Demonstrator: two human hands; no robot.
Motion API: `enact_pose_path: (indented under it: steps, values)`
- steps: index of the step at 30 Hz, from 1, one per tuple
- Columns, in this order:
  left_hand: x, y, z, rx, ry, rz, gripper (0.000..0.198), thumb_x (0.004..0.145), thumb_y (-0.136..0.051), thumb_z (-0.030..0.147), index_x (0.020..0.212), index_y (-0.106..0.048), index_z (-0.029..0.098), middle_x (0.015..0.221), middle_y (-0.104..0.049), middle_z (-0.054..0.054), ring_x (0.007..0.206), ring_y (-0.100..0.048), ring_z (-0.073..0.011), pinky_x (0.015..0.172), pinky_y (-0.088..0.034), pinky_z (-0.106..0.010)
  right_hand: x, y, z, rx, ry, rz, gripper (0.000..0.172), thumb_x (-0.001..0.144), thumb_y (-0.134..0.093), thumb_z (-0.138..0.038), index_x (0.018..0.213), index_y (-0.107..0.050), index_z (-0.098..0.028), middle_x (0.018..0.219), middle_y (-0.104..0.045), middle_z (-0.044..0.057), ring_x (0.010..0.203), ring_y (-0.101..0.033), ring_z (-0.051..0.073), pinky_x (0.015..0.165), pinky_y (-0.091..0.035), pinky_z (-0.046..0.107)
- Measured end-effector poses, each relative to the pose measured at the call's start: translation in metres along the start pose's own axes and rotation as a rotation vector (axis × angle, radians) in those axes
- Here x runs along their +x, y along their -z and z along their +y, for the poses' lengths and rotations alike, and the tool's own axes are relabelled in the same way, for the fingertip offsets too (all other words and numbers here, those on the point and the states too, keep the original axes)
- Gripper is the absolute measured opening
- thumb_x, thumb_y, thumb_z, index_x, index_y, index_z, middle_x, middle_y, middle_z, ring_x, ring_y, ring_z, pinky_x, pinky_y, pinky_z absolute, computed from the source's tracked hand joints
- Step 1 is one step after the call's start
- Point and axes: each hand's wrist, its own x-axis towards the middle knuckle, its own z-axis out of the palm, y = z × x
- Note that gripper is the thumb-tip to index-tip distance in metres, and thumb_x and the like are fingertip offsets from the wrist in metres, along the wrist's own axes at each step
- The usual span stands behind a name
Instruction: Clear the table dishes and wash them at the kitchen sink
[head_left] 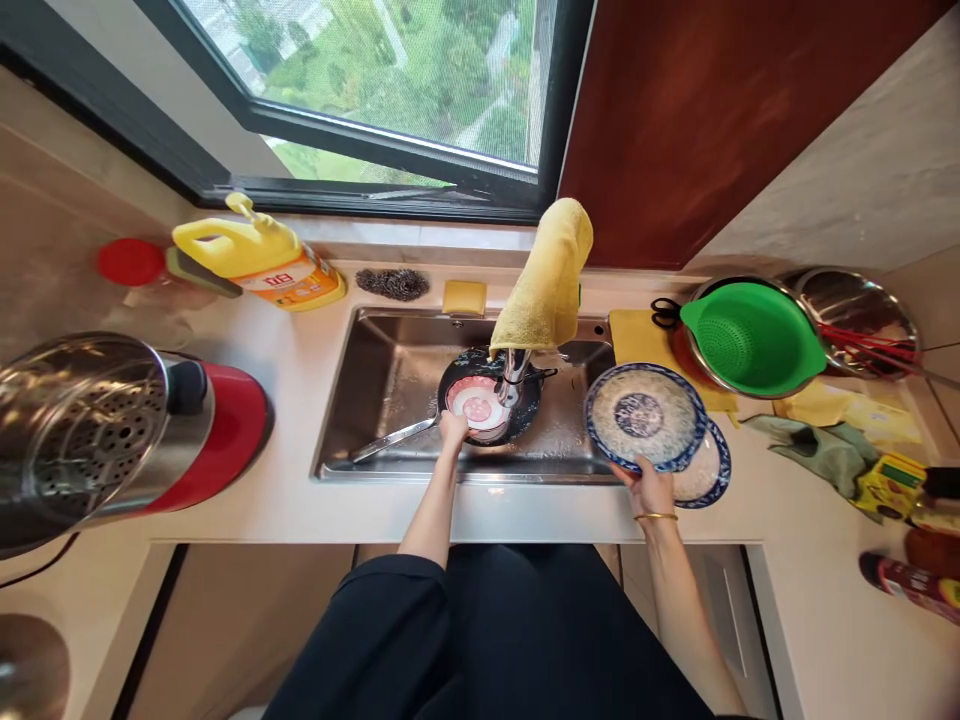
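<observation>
My right hand (pixel 651 487) grips the near rim of a blue-rimmed patterned plate (pixel 637 415), thumb on top. It is tilted over the sink's right edge, partly covering a second blue-rimmed plate (pixel 716 465) on the counter. In the sink (pixel 397 350), my left hand (pixel 453 430) is closed on the near-left rim of a white and pink bowl (pixel 474 404), its fingertips partly hidden. Under the bowl lies a dark frying pan (pixel 526 408), its metal handle (pixel 397 437) pointing left. The faucet (pixel 512 375), with a yellow cloth (pixel 546 275) draped over it, hangs above the pan.
Behind the sink are a yellow detergent jug (pixel 262 262), a steel scourer (pixel 391 284) and a yellow sponge (pixel 464 297). A red and steel appliance (pixel 225 435) stands left. On the right are a green colander (pixel 757 337), scissors (pixel 664 313), a steel bowl (pixel 862 300) and cloths (pixel 817 447).
</observation>
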Motion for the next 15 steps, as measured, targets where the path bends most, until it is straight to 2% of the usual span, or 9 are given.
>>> enact_pose_path:
  steps: [2,4,7,9,11,13,15]
  values:
    - [-0.006,0.006,0.011,0.094,-0.020,0.080,0.031,0.070,-0.058,0.004,0.098,-0.048,0.013,0.079,-0.062,-0.011,0.064,-0.066,-0.0249,0.070,-0.049,-0.035,-0.002,-0.027,0.006,-0.093,0.010,-0.083,0.042,0.061,-0.060,-0.016,0.103,-0.058,-0.020,0.084,-0.070,0.000,0.074,-0.069,0.020,0.065,-0.062,0.039]
    - [-0.013,0.017,0.025,0.254,-0.117,0.167,0.039,0.070,-0.058,0.004,0.107,-0.046,0.011,0.090,-0.063,-0.017,0.078,-0.068,-0.0303,0.078,-0.048,-0.040,-0.002,-0.056,0.017,-0.166,-0.026,-0.142,0.050,0.059,-0.055,-0.012,0.108,-0.056,-0.021,0.086,-0.070,0.001,0.076,-0.069,0.022,0.062,-0.061,0.036]
    - [-0.026,0.038,0.049,0.476,-0.404,0.289,0.048,0.070,-0.055,0.003,0.117,-0.044,0.010,0.114,-0.059,-0.024,0.107,-0.061,-0.0345,0.094,-0.043,-0.043,-0.006,-0.100,0.037,-0.282,-0.235,-0.267,0.053,0.057,-0.049,-0.008,0.110,-0.053,-0.018,0.080,-0.070,0.004,0.072,-0.069,0.022,0.059,-0.060,0.034]
    - [-0.036,0.052,0.065,0.518,-0.573,0.314,0.052,0.072,-0.053,0.003,0.122,-0.043,0.014,0.130,-0.051,-0.022,0.119,-0.053,-0.0324,0.102,-0.038,-0.041,-0.012,-0.125,0.052,-0.333,-0.421,-0.375,0.052,0.058,-0.046,-0.007,0.109,-0.052,-0.014,0.076,-0.069,0.007,0.068,-0.069,0.022,0.058,-0.060,0.035]
    - [-0.045,0.063,0.080,0.518,-0.682,0.307,0.054,0.074,-0.051,0.005,0.126,-0.042,0.017,0.140,-0.044,-0.018,0.125,-0.048,-0.0300,0.106,-0.034,-0.040,-0.020,-0.146,0.067,-0.355,-0.531,-0.451,0.056,0.060,-0.045,-0.007,0.115,-0.047,-0.011,0.080,-0.068,0.009,0.066,-0.068,0.022,0.058,-0.059,0.036]
    - [-0.051,0.072,0.091,0.479,-0.729,0.313,0.054,0.074,-0.052,0.006,0.126,-0.042,0.017,0.141,-0.043,-0.016,0.127,-0.046,-0.0287,0.107,-0.033,-0.038,-0.026,-0.162,0.082,-0.397,-0.493,-0.452,0.067,0.062,-0.046,-0.009,0.128,-0.036,-0.015,0.094,-0.067,0.010,0.066,-0.067,0.020,0.058,-0.059,0.038]
    - [-0.051,0.076,0.098,0.424,-0.683,0.321,0.051,0.073,-0.053,0.005,0.122,-0.044,0.017,0.130,-0.053,-0.016,0.122,-0.051,-0.0289,0.103,-0.037,-0.037,-0.029,-0.172,0.095,-0.481,-0.334,-0.423,0.078,0.065,-0.050,-0.012,0.137,-0.023,-0.023,0.109,-0.063,0.010,0.067,-0.066,0.019,0.058,-0.059,0.038]
